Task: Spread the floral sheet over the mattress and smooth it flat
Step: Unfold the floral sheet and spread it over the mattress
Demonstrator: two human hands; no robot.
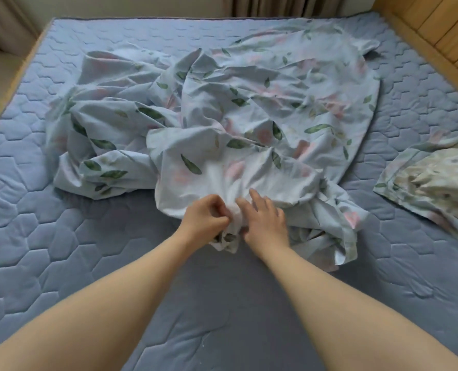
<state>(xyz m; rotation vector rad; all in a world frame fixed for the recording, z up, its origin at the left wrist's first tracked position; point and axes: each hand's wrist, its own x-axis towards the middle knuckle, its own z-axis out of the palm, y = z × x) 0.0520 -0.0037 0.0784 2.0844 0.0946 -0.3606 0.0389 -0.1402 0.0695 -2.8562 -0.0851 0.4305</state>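
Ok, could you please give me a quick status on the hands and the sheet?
Left hand pinches floral sheet at near edge; right hand rests on it. Sheet crumpled in a heap on the mattress, not yet spread. Pillow lies at its right side.

Bare mattress [62, 236] open left, near; pillow [436, 183] blocks right; headboard [441, 30] far right.

The fingertips of your left hand [203, 218] vanish into the bunched floral sheet [249, 116], hiding their grip. The pillow [436, 183] at the right edge of the mattress [62, 236] is cut off by the frame, its print blurred.
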